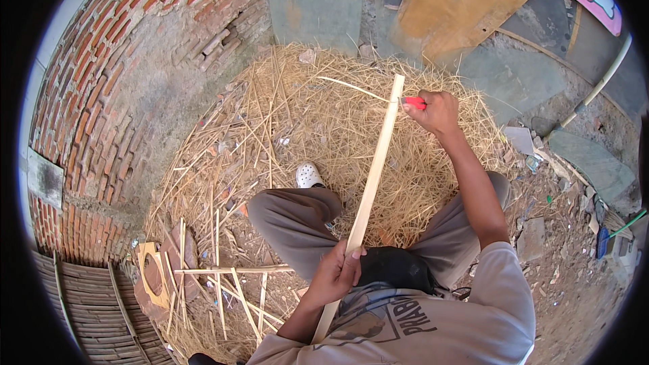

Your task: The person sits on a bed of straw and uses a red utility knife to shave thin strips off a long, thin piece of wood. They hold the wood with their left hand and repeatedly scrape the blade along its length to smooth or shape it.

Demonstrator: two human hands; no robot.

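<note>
A long pale strip of split bamboo [376, 169] slants from my lap up and away to the right. My left hand [336, 270] is closed around its lower part, near my waist. Out by the far end, my right hand [436, 112] grips a red-handled knife [414, 103], with the blade against the strip's right edge. A thin curled shaving [353, 86] sticks out leftward from the strip at the blade's level. Most of the blade is too small to make out.
Straw-like shavings [318, 115] heap over the ground before my crossed legs. Several cut sticks [220, 270] lie at the left near a brick wall [115, 94]. Boards [466, 0] lean at the back. A green-handled brush [603, 240] lies at the right.
</note>
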